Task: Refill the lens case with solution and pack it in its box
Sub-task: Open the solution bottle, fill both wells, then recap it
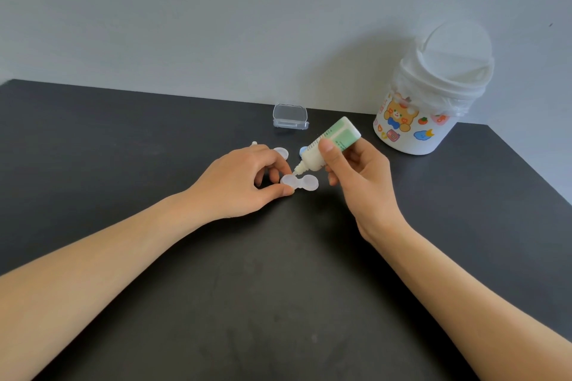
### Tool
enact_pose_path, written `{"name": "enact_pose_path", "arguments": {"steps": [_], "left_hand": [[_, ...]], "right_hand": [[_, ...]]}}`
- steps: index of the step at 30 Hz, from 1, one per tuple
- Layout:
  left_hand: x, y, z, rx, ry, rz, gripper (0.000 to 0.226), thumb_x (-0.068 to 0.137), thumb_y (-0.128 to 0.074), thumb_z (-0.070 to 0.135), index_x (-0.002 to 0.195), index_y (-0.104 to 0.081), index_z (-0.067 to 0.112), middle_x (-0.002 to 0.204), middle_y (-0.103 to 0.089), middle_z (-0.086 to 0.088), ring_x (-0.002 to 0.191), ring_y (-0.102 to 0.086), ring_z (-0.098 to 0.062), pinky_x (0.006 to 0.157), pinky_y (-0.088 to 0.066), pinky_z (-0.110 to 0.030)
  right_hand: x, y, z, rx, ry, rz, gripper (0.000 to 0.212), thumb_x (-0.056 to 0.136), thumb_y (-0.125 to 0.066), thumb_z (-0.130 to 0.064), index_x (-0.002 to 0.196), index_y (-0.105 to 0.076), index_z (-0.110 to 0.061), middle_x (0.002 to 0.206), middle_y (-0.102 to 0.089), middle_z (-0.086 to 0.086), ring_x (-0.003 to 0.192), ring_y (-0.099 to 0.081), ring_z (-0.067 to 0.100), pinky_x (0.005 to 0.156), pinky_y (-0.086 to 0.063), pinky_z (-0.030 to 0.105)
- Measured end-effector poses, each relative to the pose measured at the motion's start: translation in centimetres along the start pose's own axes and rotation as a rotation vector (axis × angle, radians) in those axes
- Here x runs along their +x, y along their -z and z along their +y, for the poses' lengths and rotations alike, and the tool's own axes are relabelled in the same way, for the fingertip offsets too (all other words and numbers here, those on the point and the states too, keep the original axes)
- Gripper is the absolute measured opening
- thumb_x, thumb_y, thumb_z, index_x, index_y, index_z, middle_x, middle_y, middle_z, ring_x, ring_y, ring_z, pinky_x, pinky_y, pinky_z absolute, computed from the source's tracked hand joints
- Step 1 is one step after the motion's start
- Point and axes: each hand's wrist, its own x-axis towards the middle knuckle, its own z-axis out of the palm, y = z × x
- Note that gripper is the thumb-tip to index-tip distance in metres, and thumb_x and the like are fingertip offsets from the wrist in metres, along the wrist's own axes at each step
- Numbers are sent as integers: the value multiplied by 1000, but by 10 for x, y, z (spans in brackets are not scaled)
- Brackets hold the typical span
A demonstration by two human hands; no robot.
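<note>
A translucent white lens case (300,183) with two round wells lies uncapped on the dark table (278,288). My left hand (244,179) pinches its left well between thumb and fingers. My right hand (349,170) holds a small white and green solution bottle (328,145) tilted nozzle-down, its tip right over the left well. A white cap (281,153) and a blue cap (303,151) lie just behind the case. The clear plastic box (290,116) stands open near the wall.
A white tub with cartoon stickers and a swing lid (433,96) stands at the back right by the wall. A tiny white cap (254,143) lies behind my left hand. The table's right edge runs diagonally at the right.
</note>
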Motion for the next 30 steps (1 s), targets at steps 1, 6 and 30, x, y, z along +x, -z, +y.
{"name": "enact_pose_path", "arguments": {"steps": [1, 6, 30], "left_hand": [[0, 0, 0, -1, -3, -2, 16, 83, -72, 49, 93, -62, 42, 82, -59, 19, 73, -53, -7, 62, -44, -23], [0, 0, -1, -1, -6, -5, 16, 82, -71, 50, 91, -58, 45, 81, -59, 21, 74, -53, -5, 61, -38, -20], [-1, 1, -1, -1, -7, 1, 17, 82, -72, 49, 94, -64, 39, 82, -60, 18, 73, -53, -8, 61, -41, -21]], "right_hand": [[-1, -1, 0, -19, 23, -11, 18, 94, -70, -38, 105, -71, -23, 98, -78, -6, 67, -64, 1, 64, -50, 19], [-4, -3, -3, -120, 96, -39, 8, 93, -71, -39, 99, -66, -37, 97, -76, -18, 85, -71, 5, 70, -52, 26], [-1, -2, -8, -201, 205, -40, 12, 91, -70, -36, 100, -62, -38, 96, -74, -8, 88, -70, 18, 74, -58, 44]]}}
